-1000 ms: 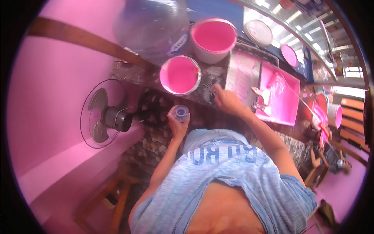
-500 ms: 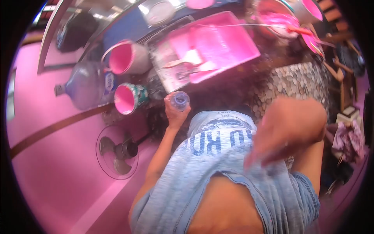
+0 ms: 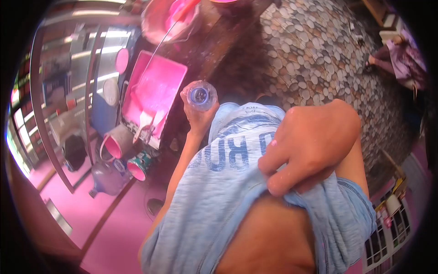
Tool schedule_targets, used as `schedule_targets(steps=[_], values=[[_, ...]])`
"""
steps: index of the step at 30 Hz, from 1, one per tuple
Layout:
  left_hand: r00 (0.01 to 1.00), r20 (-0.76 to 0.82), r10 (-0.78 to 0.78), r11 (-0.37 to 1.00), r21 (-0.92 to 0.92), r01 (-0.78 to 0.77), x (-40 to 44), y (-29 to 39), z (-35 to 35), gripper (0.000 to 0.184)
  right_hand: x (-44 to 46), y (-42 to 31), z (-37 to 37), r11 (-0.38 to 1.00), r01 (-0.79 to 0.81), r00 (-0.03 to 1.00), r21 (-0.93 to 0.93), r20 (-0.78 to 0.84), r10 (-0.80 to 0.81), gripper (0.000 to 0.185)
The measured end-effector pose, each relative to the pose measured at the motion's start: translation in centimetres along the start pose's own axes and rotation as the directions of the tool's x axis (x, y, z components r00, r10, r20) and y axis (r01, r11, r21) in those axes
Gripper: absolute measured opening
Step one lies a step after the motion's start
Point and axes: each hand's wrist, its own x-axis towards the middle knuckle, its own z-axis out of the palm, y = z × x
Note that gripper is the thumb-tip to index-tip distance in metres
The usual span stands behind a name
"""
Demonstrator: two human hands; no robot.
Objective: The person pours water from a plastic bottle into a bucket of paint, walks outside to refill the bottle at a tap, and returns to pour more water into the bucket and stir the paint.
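Note:
A clear plastic bottle (image 3: 200, 96) is in my left hand (image 3: 195, 118), its round opening facing up toward me and no cap on it. The fingers wrap around its side. My right hand (image 3: 315, 146) is closed at the neckline of the light blue T-shirt (image 3: 219, 164) I wear, its fingertips bunching the cloth. Small pink paint specks dot these fingers. To the left of the bottle lies a pink paint tray (image 3: 171, 73), with a paint brush (image 3: 145, 122) resting at its lower end.
A paint-smeared bucket (image 3: 148, 25) stands beyond the tray with a roller (image 3: 186, 9) across it. A white bucket (image 3: 119, 142), a green can (image 3: 139, 164) and a large water jug (image 3: 107, 178) sit at left. Pebble-patterned flooring (image 3: 310, 59) spreads right; a person's leg (image 3: 385, 65) shows there.
My view has swung to the right, showing more of the pebbled floor. My right hand, blurred before, has come down onto the shirt neckline. The left hand still holds the bottle.

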Motion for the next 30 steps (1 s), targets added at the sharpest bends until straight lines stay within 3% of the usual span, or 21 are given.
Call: schedule_targets(steps=[1,3,5,8,9,13,18,21,25,26,27,30], values=[[1.0,0.025,0.018,1.0,-0.004,-0.018,1.5,0.3,1.3,0.062,-0.8,0.1,-0.9,0.994,0.049,0.992,0.098,-0.118,-0.037,0.016],[0.991,0.1,0.087,0.996,-0.018,-0.086,4.5,1.5,3.7,0.065,-2.2,0.5,-2.1,0.848,0.361,0.869,0.389,-0.47,-0.154,0.023],[0.966,0.184,0.183,0.983,-0.044,-0.178,7.7,3.6,6.1,0.069,-3.6,-0.2,-3.5,0.696,0.588,0.722,0.413,-0.657,-0.22,0.027],[0.925,0.348,0.153,0.984,-0.135,-0.112,11.8,5.1,11.0,0.075,-4.8,-1.8,-5.1,0.723,0.59,0.696,0.359,-0.679,-0.231,0.025],[0.896,0.336,0.29,0.955,-0.162,-0.248,13.5,5.3,12.8,0.077,-5.2,-2.0,-5.9,0.733,0.583,0.704,0.35,-0.668,-0.241,0.024],[0.817,0.457,0.352,0.932,-0.25,-0.262,18.3,7.9,18.4,0.076,-7.1,-2.5,-9.4,0.763,0.586,0.677,0.274,-0.684,-0.274,0.021],[0.771,0.497,0.398,0.901,-0.368,-0.228,22.7,11.0,25.9,0.074,-11.9,-3.2,-15.3,0.785,0.578,0.66,0.221,-0.693,-0.291,0.019],[0.749,0.51,0.424,0.901,-0.319,-0.293,26.3,12.0,30.7,0.075,-16.3,-3.4,-19.6,0.767,0.588,0.677,0.256,-0.675,-0.293,0.017],[0.818,0.452,0.355,0.927,-0.28,-0.247,31.5,14.9,38.6,0.075,-24.0,-4.4,-26.8,0.716,0.604,0.708,0.35,-0.648,-0.28,0.016],[0.829,0.433,0.355,0.934,-0.195,-0.298,32.8,15.3,40.6,0.074,-26.1,-5.2,-28.7,0.696,0.613,0.707,0.373,-0.652,-0.274,0.016],[0.851,0.431,0.3,0.954,-0.136,-0.267,34.3,17.0,42.5,0.076,-28.1,-6.0,-31.0,0.682,0.622,0.703,0.384,-0.658,-0.271,0.016],[0.9,0.398,0.179,0.977,-0.182,-0.114,37.3,20.3,48.5,0.074,-32.7,-8.8,-37.5,0.684,0.602,0.714,0.411,-0.661,-0.232,0.016]])
